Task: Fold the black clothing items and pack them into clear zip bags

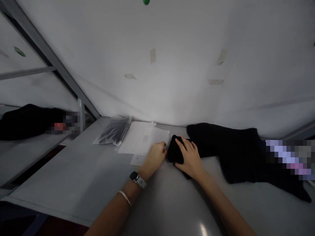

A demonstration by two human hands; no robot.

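My left hand (155, 155), with a watch and a bangle on that arm, is closed in a pinch at the right end of a frosted plastic zip bag (157, 139). The bag lies flat on top of other bags like it. Close by on the right, my right hand (189, 157) curls over a small bundle of folded black cloth (176, 149), fingers on top and thumb on the near side. A larger black garment (236, 154) lies spread just beyond and to the right of that bundle.
A filled zip bag (114, 131) with dark contents lies left of the flat bags. Behind the grey table (98, 183) stands a white panel (172, 91) with tape pieces. Metal frame bars rise at left, with another black garment (29, 121) on a neighbouring table.
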